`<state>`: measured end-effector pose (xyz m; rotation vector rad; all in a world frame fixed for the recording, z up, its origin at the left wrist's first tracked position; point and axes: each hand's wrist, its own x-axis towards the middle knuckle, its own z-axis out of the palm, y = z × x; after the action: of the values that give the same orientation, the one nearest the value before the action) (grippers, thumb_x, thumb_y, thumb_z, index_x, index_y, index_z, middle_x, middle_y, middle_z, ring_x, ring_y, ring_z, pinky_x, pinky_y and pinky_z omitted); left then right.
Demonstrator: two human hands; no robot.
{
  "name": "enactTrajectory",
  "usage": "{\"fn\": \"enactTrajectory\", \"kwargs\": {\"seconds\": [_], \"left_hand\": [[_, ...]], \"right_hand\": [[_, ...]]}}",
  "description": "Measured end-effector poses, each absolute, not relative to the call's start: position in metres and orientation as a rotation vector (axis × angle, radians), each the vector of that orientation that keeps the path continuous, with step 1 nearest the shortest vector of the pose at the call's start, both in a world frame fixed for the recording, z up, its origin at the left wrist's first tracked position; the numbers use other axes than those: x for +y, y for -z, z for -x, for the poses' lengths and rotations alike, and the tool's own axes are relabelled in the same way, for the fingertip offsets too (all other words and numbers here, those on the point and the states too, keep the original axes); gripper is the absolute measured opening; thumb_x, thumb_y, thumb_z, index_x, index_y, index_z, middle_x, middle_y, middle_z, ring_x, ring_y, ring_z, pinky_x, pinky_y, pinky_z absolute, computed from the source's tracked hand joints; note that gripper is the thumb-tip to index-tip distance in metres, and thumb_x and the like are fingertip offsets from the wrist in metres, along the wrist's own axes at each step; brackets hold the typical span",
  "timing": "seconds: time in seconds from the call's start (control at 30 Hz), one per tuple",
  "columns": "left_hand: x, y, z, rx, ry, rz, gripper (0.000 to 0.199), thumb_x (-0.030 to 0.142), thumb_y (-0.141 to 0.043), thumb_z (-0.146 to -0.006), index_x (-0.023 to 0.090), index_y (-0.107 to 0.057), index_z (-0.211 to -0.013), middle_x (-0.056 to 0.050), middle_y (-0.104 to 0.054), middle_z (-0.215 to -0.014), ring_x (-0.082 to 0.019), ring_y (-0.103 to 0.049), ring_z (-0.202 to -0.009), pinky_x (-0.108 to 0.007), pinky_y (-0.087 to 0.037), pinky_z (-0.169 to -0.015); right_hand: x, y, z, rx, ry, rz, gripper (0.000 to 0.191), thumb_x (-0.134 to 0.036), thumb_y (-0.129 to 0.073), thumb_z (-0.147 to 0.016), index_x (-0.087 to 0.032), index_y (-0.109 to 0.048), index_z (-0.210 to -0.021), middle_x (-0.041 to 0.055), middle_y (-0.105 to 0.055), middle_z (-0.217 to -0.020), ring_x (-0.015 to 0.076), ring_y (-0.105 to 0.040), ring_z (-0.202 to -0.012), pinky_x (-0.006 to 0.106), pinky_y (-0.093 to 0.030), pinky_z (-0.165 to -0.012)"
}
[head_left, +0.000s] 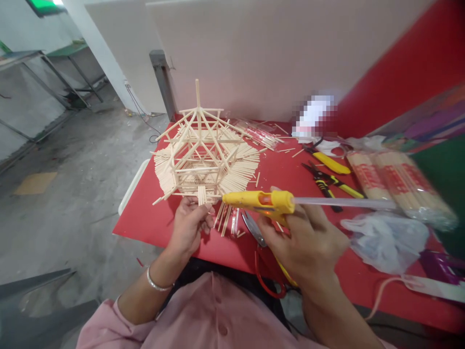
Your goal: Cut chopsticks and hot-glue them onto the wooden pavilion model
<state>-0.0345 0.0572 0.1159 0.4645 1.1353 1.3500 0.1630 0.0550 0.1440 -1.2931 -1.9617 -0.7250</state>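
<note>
A pagoda-like model of pale wooden sticks [199, 140] stands on the red tabletop, with a pointed roof frame and a wide fanned skirt of sticks. My left hand [191, 220] is at its front edge, thumb and fingers closed on a few short wooden sticks [202, 195] held side by side. In my right hand [303, 240] is a yellow hot glue gun [250, 199], a long clear glue stick [343, 202] poking from its back. The gun's nozzle points left and is right beside the held sticks; whether it touches them I cannot tell.
Red-handled scissors [259, 237] and loose sticks [223, 220] lie near the glue gun. To the right are yellow-handled cutters [332, 184], bagged stick bundles [399, 182] and a crumpled plastic bag [388, 237]. A wall [254, 58] rises behind the red table [145, 225].
</note>
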Motion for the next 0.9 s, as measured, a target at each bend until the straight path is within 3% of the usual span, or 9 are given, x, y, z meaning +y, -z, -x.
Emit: {"fn": "enactTrajectory", "kwargs": {"seconds": [0.27,0.57,0.9], "left_hand": [[0.056,-0.112,0.043,0.986,-1.188,-0.324,0.035,0.043,-0.069,-0.066,0.013,-0.055,-0.076,-0.008,-0.072,-0.069,-0.012,-0.057,-0.041,-0.019,-0.04,-0.033],[0.056,-0.11,0.045,0.99,-1.083,-0.388,0.032,0.036,-0.077,-0.06,0.011,-0.061,-0.072,-0.003,-0.066,-0.055,-0.009,-0.054,-0.036,-0.017,-0.037,-0.032],[0.057,-0.112,0.046,0.996,-1.079,-0.402,0.029,0.035,-0.075,-0.061,0.012,-0.061,-0.069,-0.002,-0.064,-0.053,-0.008,-0.052,-0.036,-0.017,-0.036,-0.033]], "right_hand": [[0.067,-0.149,-0.138,-2.001,0.774,1.312,0.022,-0.03,-0.068,-0.083,-0.017,-0.063,-0.099,0.0006,-0.06,-0.071,0.0118,-0.047,-0.055,0.025,-0.03,-0.051],[0.071,-0.151,-0.129,-2.047,0.831,1.364,0.015,-0.033,-0.064,-0.086,-0.018,-0.066,-0.089,0.0006,-0.061,-0.071,0.0117,-0.046,-0.054,0.025,-0.027,-0.051],[0.074,-0.147,-0.126,-2.052,0.852,1.376,0.019,-0.03,-0.064,-0.085,-0.017,-0.065,-0.099,0.0027,-0.067,-0.081,0.0109,-0.048,-0.056,0.026,-0.026,-0.05]]}}
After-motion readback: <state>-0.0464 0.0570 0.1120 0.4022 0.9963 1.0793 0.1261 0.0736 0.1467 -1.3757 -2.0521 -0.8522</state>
